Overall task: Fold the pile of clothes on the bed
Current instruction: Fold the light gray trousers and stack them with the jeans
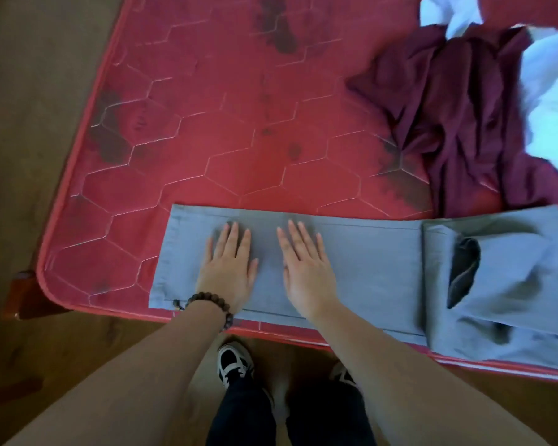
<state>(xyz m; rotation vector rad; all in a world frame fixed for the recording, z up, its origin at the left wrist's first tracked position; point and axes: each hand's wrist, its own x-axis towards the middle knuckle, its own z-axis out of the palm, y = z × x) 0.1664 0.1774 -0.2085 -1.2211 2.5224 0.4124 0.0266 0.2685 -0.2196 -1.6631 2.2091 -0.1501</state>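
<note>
Wooden floor [30, 101] running along the left side; a reddish-brown bed leg [22, 292] showing at the near-left corner. Red quilted mattress [226, 123] lying bare, hexagon stitching all over, dark blotches showing in several spots. Grey trousers [367, 268] lying flat along the near edge of the mattress, legs stacked one on the other and stretching out to the left, hem end sitting short of the mattress corner. Person standing at the bedside, leaning over. Left hand [229, 268] resting palm down on the trouser legs near the hem end, fingers straight and slightly fanned, nothing being gripped; a dark beaded bracelet [206, 305] sitting on that wrist. Right hand [306, 268] lying palm down just beside it on the same cloth, fingers straight and a little apart, thumb out to the side, likewise gripping nothing. The two hands lying close but not touching. Below them, black-and-white sneakers [234, 365] and dark trouser legs showing on the floor by the bed edge. Further right, the waist part of the grey trousers lying rumpled, a dark pocket lining [462, 272] sticking out. Behind that, a crumpled maroon garment [454, 117] lying heaped on the mattress, touching the grey cloth at its near end. At the far right, white cloth [547, 101] bunching up against the maroon piece, partly out of view.
</note>
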